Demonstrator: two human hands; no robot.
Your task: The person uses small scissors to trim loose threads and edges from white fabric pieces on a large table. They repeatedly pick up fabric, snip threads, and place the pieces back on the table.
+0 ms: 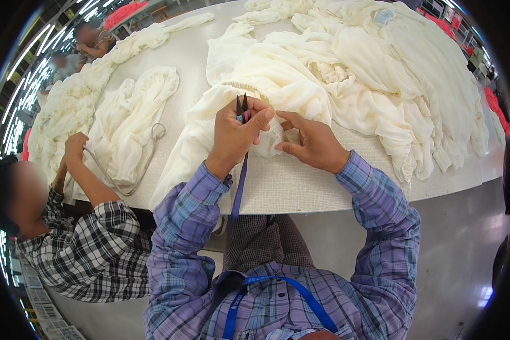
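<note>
A pair of thread snips (242, 105) with dark pointed blades sits in my left hand (232, 136), whose fingers are curled closed around it. From it a purple ribbon (239, 190) hangs past the table edge. Below and behind my hands lies a cream garment (201, 122) of thin cloth, with a gathered, elastic-looking edge that runs between them. Just right of that edge is my right hand (317, 141), its thumb and forefinger apart and touching or very near the cloth. Any thread between the fingertips is too fine to make out.
A large heap of cream garments (374, 73) covers the right of the pale table (311, 187). Close on my left a co-worker in a checked shirt (105, 243) handles cream cloth (130, 113); a grey cord (144, 170) loops beside it. More people sit beyond, at far left.
</note>
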